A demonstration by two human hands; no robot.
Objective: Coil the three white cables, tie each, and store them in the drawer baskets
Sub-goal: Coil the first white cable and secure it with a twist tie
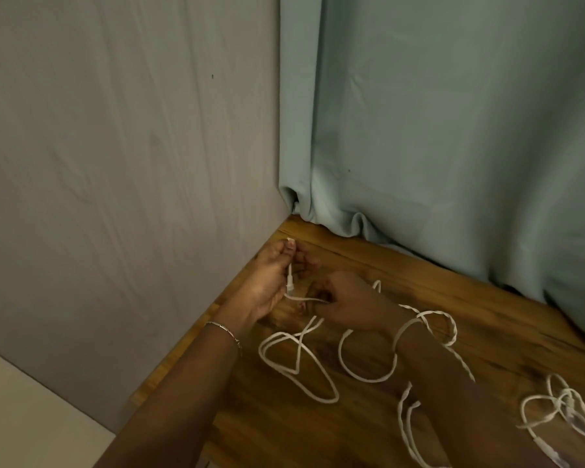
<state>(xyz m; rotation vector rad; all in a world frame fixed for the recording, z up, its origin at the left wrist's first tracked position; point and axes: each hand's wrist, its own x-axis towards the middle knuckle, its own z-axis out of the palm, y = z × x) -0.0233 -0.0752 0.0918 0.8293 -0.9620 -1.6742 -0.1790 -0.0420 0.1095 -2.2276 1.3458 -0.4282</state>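
Loosely, white cable [298, 363] sprawls in loops, both hands pinching one end.

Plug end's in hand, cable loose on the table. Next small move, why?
Probably slide the right hand along the white cable and lay a first loop into the left hand: it pinches the plug end, and the rest sprawls uncoiled on the table.

The cables [368, 379] lie spread on the table [352, 251], with the wall [115, 163] at its left and the curtain [453, 130] behind it.
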